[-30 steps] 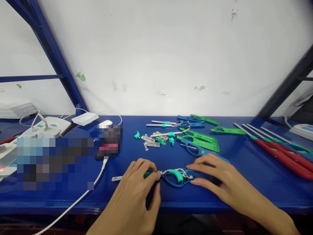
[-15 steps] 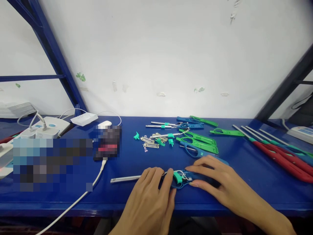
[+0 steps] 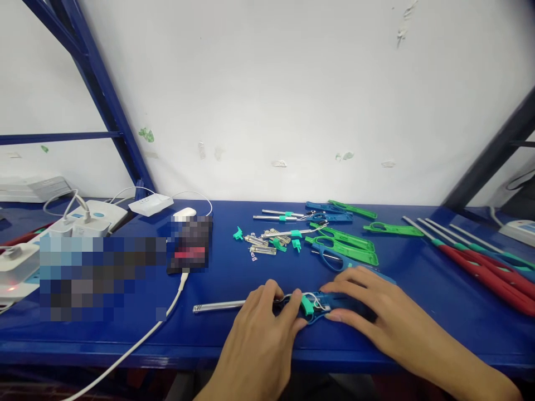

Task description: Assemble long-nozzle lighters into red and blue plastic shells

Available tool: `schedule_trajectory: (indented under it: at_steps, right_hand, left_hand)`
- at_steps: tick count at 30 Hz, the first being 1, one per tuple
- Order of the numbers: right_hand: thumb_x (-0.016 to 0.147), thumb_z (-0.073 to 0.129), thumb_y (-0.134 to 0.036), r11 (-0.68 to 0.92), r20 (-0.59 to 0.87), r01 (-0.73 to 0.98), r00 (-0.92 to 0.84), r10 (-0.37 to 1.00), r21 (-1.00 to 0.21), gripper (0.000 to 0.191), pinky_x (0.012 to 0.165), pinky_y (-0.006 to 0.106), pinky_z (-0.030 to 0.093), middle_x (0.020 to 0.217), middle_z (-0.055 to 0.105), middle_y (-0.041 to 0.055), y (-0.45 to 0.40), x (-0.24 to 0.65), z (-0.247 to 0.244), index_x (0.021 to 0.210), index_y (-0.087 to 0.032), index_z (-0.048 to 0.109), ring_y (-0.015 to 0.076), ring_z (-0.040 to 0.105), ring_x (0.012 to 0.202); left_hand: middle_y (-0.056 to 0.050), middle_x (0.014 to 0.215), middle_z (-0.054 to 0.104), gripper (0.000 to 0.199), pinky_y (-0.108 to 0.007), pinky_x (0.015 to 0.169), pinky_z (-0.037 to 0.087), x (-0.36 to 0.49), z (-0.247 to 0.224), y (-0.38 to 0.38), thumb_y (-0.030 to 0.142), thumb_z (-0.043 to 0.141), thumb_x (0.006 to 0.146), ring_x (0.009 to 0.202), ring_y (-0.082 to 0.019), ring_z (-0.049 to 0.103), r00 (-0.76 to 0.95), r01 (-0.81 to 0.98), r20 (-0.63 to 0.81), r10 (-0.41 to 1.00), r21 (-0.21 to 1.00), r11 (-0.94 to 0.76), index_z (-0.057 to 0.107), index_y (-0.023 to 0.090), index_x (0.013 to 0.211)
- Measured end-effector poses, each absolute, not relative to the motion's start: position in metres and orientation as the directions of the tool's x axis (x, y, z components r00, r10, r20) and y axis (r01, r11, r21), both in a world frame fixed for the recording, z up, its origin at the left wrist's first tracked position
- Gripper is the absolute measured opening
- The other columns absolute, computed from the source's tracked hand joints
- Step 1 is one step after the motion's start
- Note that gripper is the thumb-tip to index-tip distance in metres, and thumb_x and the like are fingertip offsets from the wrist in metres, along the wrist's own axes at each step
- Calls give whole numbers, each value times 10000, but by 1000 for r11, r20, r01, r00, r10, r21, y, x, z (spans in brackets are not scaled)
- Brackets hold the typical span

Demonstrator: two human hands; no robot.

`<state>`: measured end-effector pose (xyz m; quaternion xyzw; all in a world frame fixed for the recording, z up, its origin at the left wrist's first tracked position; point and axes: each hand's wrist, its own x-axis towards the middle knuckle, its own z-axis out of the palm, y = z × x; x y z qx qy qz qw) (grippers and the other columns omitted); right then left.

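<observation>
The right hand (image 3: pixel 376 301) has its grip closed on the handle end of an open blue lighter casing (image 3: pixel 328 299), while the left hand (image 3: pixel 261 328) grips it farther forward—forefinger and thumb straddling it beside the green trigger (image 3: pixel 307 305). The casing lies near the counter's (image 3: pixel 234 278) front edge, its metal tube (image 3: pixel 219 306) pointing left. Beyond sit green casings (image 3: pixel 355 253)—and, well to the right, red-handled lighters (image 3: pixel 480 273).

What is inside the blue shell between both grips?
The blue shell shows a teal trigger and white wire. The left grip, metal rod jutting past it, covers the front; the right grip partly covers the rear. What lies beneath them can't be seen.
</observation>
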<state>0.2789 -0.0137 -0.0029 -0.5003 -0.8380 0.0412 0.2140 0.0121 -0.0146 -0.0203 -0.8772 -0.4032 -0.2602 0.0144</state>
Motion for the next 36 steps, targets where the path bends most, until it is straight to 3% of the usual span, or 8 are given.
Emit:
schedule_trajectory:
  at_steps: [4,9,14,17,21,25,30,36]
  right_hand:
    - [1013,588,-620,577,298,802,-519,801,-155,385,920,424,572,1132,766,39,-2,272,26,1200,-332,760,271,735,1042]
    - [1111,496,-411,740,277,671,-722,634,55,322,830,401,512,1018,771,66,51,239,70,1112,-229,762,257,719,934]
    - [1051,647,-376,862,169,497,-862,478,102,243,800,336,481,1117,759,54,101,191,72,1233,-234,721,217,691,1004]
    - [1035,677,-319,882,121,450,-892,435,143,203,749,336,450,1106,748,78,109,169,65,1185,-193,728,210,672,944]
    - [1035,660,-227,877,91,440,-898,431,194,148,748,356,424,1101,730,124,107,157,62,1130,-137,730,224,651,933]
    - [1035,651,-212,878,63,440,-898,436,189,115,763,362,424,1057,737,103,104,160,67,1064,-160,749,211,646,905]
    - [1072,578,-263,809,140,573,-819,557,131,203,787,383,436,1074,766,106,112,192,81,1148,-189,751,235,675,943]
    - [1039,579,-313,713,115,701,-711,694,30,240,736,382,457,1021,802,98,131,251,84,1061,-212,795,255,710,894]
  left_hand:
    - [-111,1115,633,408,-444,755,677,13,-18,-11,146,669,1002,912,-271,713,523,724,433,734,229,-651,650,227,1401]
    - [-100,1123,631,422,-431,743,676,13,-21,-11,149,705,988,904,-260,712,512,722,437,740,247,-646,662,237,1399]
    - [-112,1189,622,385,-427,828,676,12,-26,-11,200,630,1045,998,-262,707,511,704,442,737,277,-654,643,244,1427]
    - [-113,1183,620,387,-435,831,678,11,-28,-10,221,621,1051,1003,-270,707,512,702,439,738,280,-654,632,240,1438]
    - [-105,1165,617,399,-438,830,675,10,-29,-10,229,620,1053,989,-268,702,516,703,428,742,285,-652,619,244,1452]
    - [-105,1159,616,380,-440,825,668,11,-28,-9,228,613,1056,973,-267,698,513,705,429,743,283,-651,633,244,1435]
    - [-111,1172,612,384,-416,793,667,11,-24,-10,224,575,1072,974,-264,700,518,698,424,743,293,-653,624,247,1453]
    - [-104,1178,619,386,-405,775,667,9,-25,-13,225,587,1065,961,-262,710,508,719,414,755,279,-637,631,275,1445]
